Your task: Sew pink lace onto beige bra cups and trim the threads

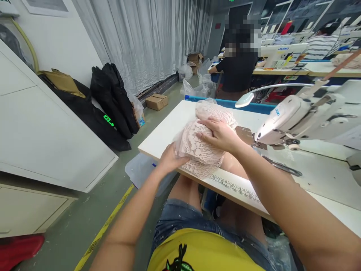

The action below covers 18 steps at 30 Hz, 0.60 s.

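Note:
A bundle of pale pink lace fabric [203, 145] lies at the near edge of a white sewing table [166, 131]. My left hand [169, 160] grips the bundle's near left side, fingers curled into the lace. My right hand [221, 133] lies flat on top of it with fingers stretched out, pressing it down. More lace, in a clear bag [210, 109], sits just behind the bundle.
A white sewing machine [299, 116] with a lamp [245, 99] stands to the right. Scissors [282, 167] lie on the table and a ruler strip [234, 184] runs along its front edge. A person [237, 71] sits ahead at another table. Black bags [113, 98] and cardboard boxes [157, 101] line the left wall.

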Available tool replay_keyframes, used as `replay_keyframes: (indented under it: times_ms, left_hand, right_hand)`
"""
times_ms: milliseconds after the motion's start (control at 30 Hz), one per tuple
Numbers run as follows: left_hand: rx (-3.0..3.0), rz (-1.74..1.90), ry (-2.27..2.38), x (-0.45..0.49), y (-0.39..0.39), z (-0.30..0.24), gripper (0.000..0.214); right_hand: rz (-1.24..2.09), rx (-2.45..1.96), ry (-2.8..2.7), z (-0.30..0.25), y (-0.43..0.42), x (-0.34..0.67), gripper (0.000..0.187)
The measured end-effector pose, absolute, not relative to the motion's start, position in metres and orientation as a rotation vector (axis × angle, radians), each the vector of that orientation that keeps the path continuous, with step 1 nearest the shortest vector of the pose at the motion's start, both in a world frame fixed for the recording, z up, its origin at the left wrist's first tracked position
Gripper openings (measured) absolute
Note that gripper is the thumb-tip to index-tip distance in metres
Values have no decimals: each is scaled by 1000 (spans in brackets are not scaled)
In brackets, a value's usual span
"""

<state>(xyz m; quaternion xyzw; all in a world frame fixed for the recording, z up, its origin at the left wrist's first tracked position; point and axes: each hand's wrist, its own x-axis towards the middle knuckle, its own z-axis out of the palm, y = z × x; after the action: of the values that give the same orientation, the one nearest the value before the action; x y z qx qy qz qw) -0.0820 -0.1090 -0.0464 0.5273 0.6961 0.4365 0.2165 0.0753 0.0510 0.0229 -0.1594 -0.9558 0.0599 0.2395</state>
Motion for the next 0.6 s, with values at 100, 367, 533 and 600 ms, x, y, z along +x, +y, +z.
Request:
replay_keyframes:
  times_ms: [100,367,533,600]
  left_hand:
    - [1514,1105,1956,-58,-134,-67,27]
    - [1732,851,1670,-14,-187,-79,19]
    - [1956,1217,1953,-17,-173,-57,31]
    - [2097,1240,2043,-21,-164,-57,34]
  right_hand:
    - [202,-457,-2633,24,58,77,55]
    - [192,-479,-2671,31,56,88,59]
    - [110,-471,-2602,34,45,90,58]
    - [94,-462,-2566,34,39,94,59]
